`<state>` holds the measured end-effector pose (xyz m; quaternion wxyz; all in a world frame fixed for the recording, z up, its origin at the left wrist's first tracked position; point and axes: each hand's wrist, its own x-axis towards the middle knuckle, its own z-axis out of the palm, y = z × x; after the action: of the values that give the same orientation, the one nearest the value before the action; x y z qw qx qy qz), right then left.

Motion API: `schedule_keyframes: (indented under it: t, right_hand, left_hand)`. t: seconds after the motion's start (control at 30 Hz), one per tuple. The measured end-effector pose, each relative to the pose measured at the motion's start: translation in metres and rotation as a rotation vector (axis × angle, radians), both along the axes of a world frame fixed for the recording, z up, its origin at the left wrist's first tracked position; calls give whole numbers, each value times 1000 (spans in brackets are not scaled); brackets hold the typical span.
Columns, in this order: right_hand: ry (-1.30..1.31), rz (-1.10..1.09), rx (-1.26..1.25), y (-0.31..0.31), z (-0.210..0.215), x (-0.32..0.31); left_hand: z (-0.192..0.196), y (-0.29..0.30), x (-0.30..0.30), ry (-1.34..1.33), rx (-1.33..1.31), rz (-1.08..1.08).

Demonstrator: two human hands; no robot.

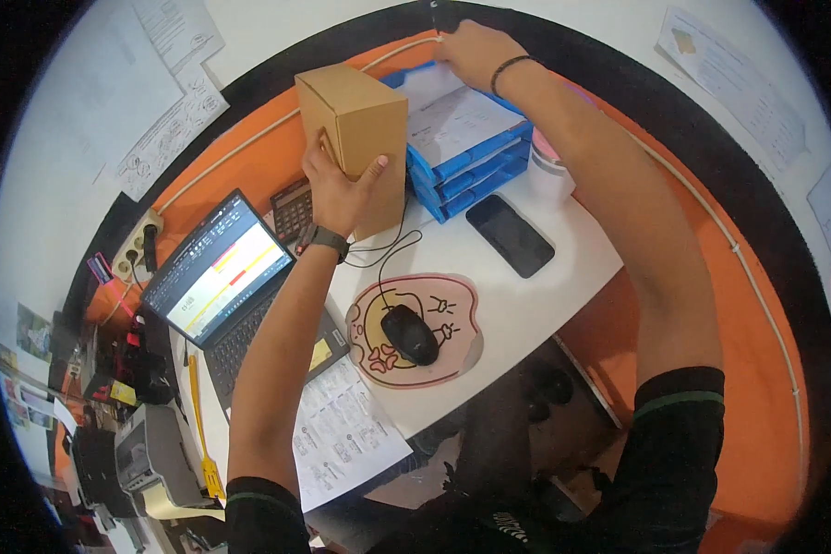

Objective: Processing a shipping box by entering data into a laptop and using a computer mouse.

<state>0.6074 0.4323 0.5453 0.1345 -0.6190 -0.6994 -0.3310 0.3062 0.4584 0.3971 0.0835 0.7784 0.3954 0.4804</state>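
My left hand (342, 189) grips a tall brown cardboard box (371, 134), with the thumb on the front face and the fingers at its left side. The box stands upright beside a blue stacked letter tray (441, 171) that has papers in its top level. Beyond the tray, my right hand (478, 55) reaches up to the wall, its fingers curled closed. A small dark object (445, 13) shows at its fingertips, too indistinct to name. A dark band circles my right wrist, and a black watch (327, 242) is on the left one.
An open laptop (226, 268) and a calculator (292, 212) are left of the box. A black mouse (409, 334) rests on a pink mouse pad (471, 319). Right of the tray lie a black phone (511, 235) and a pink-and-white container (551, 175). Printed sheets (346, 443) overhang the front edge.
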Motion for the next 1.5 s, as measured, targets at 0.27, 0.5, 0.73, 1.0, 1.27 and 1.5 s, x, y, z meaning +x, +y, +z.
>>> schedule_keyframes:
  t: [0.27, 0.5, 0.73, 1.0, 1.27, 1.5]
  right_hand:
    - [185, 10, -440, -70, -40, -20]
    - [673, 417, -268, -219, -159, -177]
    - [655, 344, -251, -237, -216, -245]
    - [605, 310, -167, -242, -236, -247]
    - [600, 327, -177, -238, -231, -249]
    - [607, 318, -191, -240, -231, -250]
  left_hand:
    - [-41, -21, -32, 49, 251, -137]
    - [-59, -126, -113, -132, -44, -196]
    - [-62, -227, -273, 457, -31, 242]
    - [-78, -245, -349, 337, -206, 644]
    - [-80, -247, -337, 375, -217, 591]
    - [-75, -251, -339, 383, -370, 678]
